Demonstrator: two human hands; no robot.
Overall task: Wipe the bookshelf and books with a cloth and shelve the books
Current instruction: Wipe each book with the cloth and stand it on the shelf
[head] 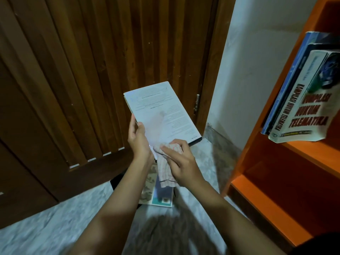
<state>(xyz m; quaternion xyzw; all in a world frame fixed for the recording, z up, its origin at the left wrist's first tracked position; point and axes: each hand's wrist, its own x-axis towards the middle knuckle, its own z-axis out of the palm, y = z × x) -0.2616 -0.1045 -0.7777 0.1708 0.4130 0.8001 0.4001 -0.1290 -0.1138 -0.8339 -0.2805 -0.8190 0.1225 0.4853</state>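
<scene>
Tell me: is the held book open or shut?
Shut. The white book shows one flat cover, no pages; left hand grips its edge, right hand holds the cloth against it.

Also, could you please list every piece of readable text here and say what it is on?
"KOMPILASI HUKUM TELEMATIKA": spine of the white book on the shelf.
"KOMPILASI HUKUM TELEMATIKA": same book's cover, red letters.
Book in hand: print too small.
Book on floor: blurred.

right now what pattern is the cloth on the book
The cloth is pale with a fine reddish check and a dark stripe, best seen in head view.
</scene>
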